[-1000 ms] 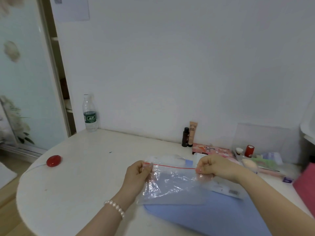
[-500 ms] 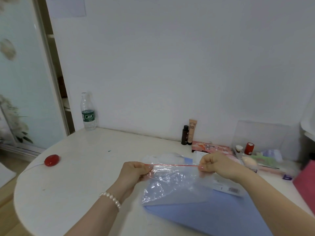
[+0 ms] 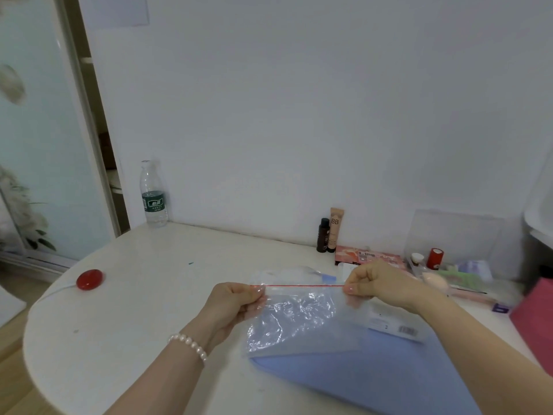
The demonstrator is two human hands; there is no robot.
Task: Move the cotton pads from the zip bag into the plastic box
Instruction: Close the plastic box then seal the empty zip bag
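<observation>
A clear zip bag [image 3: 299, 319] with a red seal line hangs between my hands above a blue mat [image 3: 374, 375]. My left hand [image 3: 232, 304] pinches the bag's top left corner. My right hand [image 3: 380, 284] pinches the top right corner, and the seal is stretched taut between them. The bag looks crumpled, and I cannot make out cotton pads inside it. Just behind the bag lies a clear plastic box [image 3: 287, 272] on the white table [image 3: 143, 310]; its contents are blurred.
A water bottle [image 3: 153, 194] stands at the back left and a red round object [image 3: 89, 279] lies near the left edge. Small cosmetic bottles [image 3: 330, 232], a pink carton [image 3: 368, 256], a clear organiser [image 3: 454, 235] and a pink box [image 3: 535, 319] crowd the right side.
Both hands have lifted the bag's top edge slightly and pulled it straight, so the red seal line is now taut. The camera view has dipped a little.
</observation>
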